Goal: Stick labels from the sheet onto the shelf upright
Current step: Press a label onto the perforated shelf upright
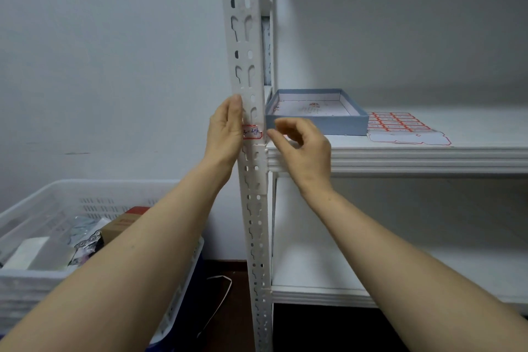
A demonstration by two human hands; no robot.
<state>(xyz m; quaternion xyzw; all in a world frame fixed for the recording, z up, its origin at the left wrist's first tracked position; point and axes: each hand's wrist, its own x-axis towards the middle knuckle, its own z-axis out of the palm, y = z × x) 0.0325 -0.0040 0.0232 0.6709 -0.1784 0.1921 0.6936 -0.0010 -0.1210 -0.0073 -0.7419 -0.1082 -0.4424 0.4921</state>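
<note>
The white perforated shelf upright [249, 37] runs down the middle of the view. A small white label [252, 132] with a red border and handwriting sits on it, just above the shelf level. My left hand [225, 131] lies flat with straight fingers against the upright's left side, next to the label. My right hand [303, 146] hovers just right of the label with loosely curled fingers, its fingertips close to the upright's edge, holding nothing that I can see. The label sheet [400, 126] with red-bordered labels lies on the shelf board to the right.
A shallow blue box [351, 123] stands on the white shelf board [428, 157] beside the sheet. A white plastic crate [57, 203] with boxes and packets stands at the lower left. A lower shelf board [314, 291] and dark floor lie below.
</note>
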